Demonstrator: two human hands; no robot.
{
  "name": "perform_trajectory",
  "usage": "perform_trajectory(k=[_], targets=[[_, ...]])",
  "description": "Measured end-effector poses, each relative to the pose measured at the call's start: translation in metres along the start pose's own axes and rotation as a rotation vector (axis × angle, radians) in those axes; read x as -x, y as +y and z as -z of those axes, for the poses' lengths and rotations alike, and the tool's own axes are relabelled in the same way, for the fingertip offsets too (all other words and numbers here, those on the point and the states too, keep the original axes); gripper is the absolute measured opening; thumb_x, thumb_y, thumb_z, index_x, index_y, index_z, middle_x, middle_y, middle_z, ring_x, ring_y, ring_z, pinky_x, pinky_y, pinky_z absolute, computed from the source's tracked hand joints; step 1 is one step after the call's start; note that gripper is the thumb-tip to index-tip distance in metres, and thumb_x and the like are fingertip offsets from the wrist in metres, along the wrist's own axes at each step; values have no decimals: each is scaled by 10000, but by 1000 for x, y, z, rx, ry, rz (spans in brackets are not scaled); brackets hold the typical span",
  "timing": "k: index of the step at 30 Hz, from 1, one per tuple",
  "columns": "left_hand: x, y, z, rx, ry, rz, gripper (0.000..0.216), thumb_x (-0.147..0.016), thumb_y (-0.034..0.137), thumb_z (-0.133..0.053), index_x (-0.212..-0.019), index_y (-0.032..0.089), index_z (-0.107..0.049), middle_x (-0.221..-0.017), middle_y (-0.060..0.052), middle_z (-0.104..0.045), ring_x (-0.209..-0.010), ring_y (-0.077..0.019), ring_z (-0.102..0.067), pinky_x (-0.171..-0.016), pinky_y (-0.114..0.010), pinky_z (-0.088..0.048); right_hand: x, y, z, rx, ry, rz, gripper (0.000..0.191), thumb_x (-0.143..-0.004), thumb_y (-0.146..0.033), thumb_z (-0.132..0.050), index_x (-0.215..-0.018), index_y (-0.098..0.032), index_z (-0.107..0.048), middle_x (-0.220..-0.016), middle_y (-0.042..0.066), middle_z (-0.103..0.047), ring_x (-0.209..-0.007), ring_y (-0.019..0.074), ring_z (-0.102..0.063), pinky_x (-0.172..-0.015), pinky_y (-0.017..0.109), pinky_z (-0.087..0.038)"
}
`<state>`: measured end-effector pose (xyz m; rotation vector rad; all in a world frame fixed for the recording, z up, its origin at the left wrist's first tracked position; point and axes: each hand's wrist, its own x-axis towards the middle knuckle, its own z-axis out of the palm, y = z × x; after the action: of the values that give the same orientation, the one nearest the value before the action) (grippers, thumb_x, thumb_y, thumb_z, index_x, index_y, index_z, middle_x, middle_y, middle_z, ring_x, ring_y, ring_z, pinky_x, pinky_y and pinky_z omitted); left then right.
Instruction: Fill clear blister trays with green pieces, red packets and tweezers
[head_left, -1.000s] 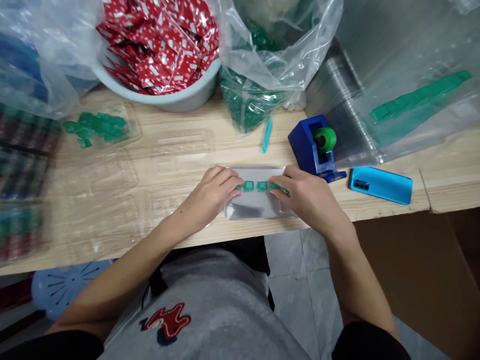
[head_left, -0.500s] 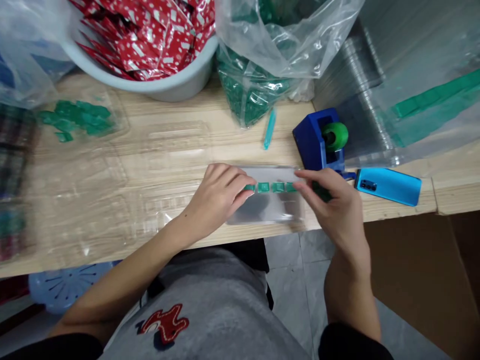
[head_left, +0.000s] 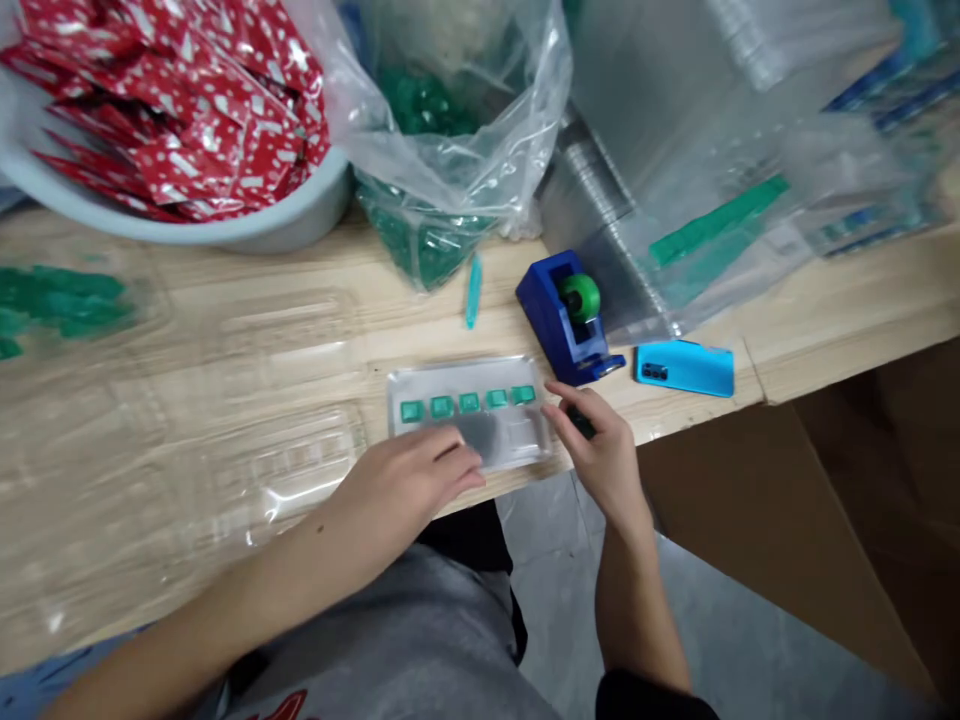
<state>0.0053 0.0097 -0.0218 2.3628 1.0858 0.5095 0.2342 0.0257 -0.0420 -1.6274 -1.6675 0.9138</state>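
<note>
A clear plastic tray lies near the table's front edge, with a row of several small green squares along its middle. My left hand reaches over the tray's front edge, its fingers loosely bent and holding nothing I can see. Just off the tray's right end is my right hand, thumb and forefinger apart beside the last square. Its other fingers curl round dark green pieces, mostly hidden in the palm.
Behind the tray stand a blue tape dispenser, a turquoise stick and a plastic bag of green pieces. A blue phone lies right. Leftward are clear trays and a tub of red packets.
My left hand has drawn back from the row of squares toward the tray's front edge. My right fingers have come off the right-end square. The whole view has shifted rightward.
</note>
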Motion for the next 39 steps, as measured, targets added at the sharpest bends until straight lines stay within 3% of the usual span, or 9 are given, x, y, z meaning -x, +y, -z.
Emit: perform_trajectory(k=[4, 7, 13, 18, 22, 26, 34, 37, 39], targets=[[-7, -4, 4, 159, -216, 109, 230, -971, 256, -498, -778, 202, -612, -772, 23, -658, -679, -130, -637, -578, -231, -440, 11, -1, 7, -2, -18, -20, 253, -898, -346, -603, -1074, -210, -725, -799, 35, -655, -762, 172, -614, -728, 305, -499], [-11, -5, 2, 181, -242, 134, 248, -964, 220, -488, -735, 202, -581, -747, 32, -650, -658, -129, -618, -574, -236, -415, 17, -2, 11, -10, -28, -38, 261, -908, -358, -592, -1078, -211, -724, -837, 50, -677, -804, 181, -633, -738, 307, -501], [-10, 5, -17, -141, 57, -65, 266, -936, 113, -385, -716, 205, -502, -668, 1, -567, -598, -162, -553, -553, -282, -417, 22, -6, 19, -66, 56, -69, 236, -847, -354, -635, -999, -220, -755, -769, 36, -681, -710, 179, -619, -679, 307, -509], [-13, 23, -2, -376, 295, -139, 270, -904, 68, -387, -712, 185, -535, -654, -10, -562, -605, -155, -523, -563, -281, -459, 23, -7, 18, -316, 99, -219, 398, -829, -494, -636, -1076, -204, -751, -600, -14, -557, -455, 99, -425, -453, 249, -372], [-11, 35, 9, -433, 318, -261, 332, -947, 94, -377, -720, 196, -597, -698, -27, -624, -610, -162, -541, -587, -316, -514, 16, -18, 11, -645, 17, -304, 453, -749, -566, -698, -979, -186, -790, -587, -6, -536, -412, 72, -399, -399, 225, -304], [-1, 31, 6, -500, 323, -223, 256, -948, 125, -444, -877, 211, -675, -917, -51, -731, -777, -186, -656, -765, -337, -585, 10, -32, 2, -768, -19, -368, 349, -673, -463, -788, -911, -208, -806, -545, -9, -529, -395, 66, -382, -385, 212, -269], [34, -25, 38, -676, 602, -202, 152, -938, 89, -483, -1007, 136, -610, -1034, -134, -747, -1035, -218, -676, -868, -387, -566, 12, -50, -32, -804, -227, -215, 323, -831, -463, -682, -1073, -263, -758, -651, -16, -575, -446, 58, -431, -474, 234, -346], [35, -73, 64, -781, 722, -68, 180, -923, 98, -527, -1040, 205, -613, -1123, -82, -737, -1095, -205, -657, -919, -400, -538, 11, -51, -36, -818, -242, -191, 299, -844, -466, -675, -1073, -288, -750, -663, -30, -567, -448, 40, -433, -490, 219, -343], [28, -111, 79, -783, 771, 136, 183, -944, 140, -495, -1014, 226, -641, -1154, -66, -728, -1108, -205, -650, -988, -427, -490, 12, -51, -35, -835, -211, -213, 280, -829, -455, -699, -1044, -284, -752, -649, -38, -560, -446, 30, -434, -488, 207, -333]])
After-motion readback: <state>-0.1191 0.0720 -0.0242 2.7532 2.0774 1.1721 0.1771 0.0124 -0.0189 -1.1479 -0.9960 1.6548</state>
